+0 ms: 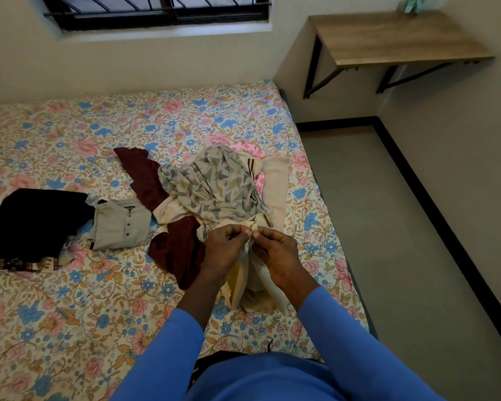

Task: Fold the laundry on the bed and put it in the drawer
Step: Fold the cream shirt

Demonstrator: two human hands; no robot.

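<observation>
A heap of unfolded laundry lies on the bed (70, 299) near its right side. On top is a grey garment with a triangle print (214, 186); under it lie a cream cloth (275, 192), a maroon garment (182, 250) and a pink piece (245, 149). My left hand (226, 250) and my right hand (278, 256) meet above the near end of the heap. Both pinch the bunched edge of the cream cloth, which hangs down between them. A folded beige buttoned shirt (122, 227) and a black garment (35, 221) lie to the left.
The bed, with a flowered sheet, fills the left and middle. Grey floor (388, 227) runs along its right side. A wooden wall shelf (396, 39) hangs at the upper right. A barred window (156, 10) is above the bed. No drawer is in view.
</observation>
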